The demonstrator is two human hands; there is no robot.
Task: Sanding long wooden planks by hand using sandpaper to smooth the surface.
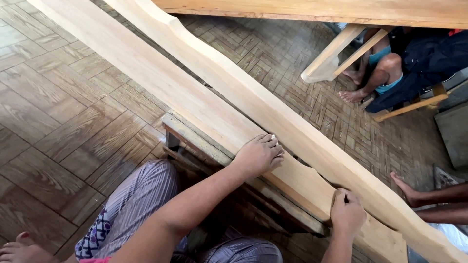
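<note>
Head view: left hand (258,156) is lying flat — fingers open — on the plank (204,104), right hand (347,212) is gripping its edge; the plank could be sliding off the stool (195,141).

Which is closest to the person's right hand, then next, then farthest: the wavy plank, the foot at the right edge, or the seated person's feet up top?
From the right hand:
1. Wavy plank, touching it.
2. Foot, just right.
3. Seated person's feet, far up top.
</note>
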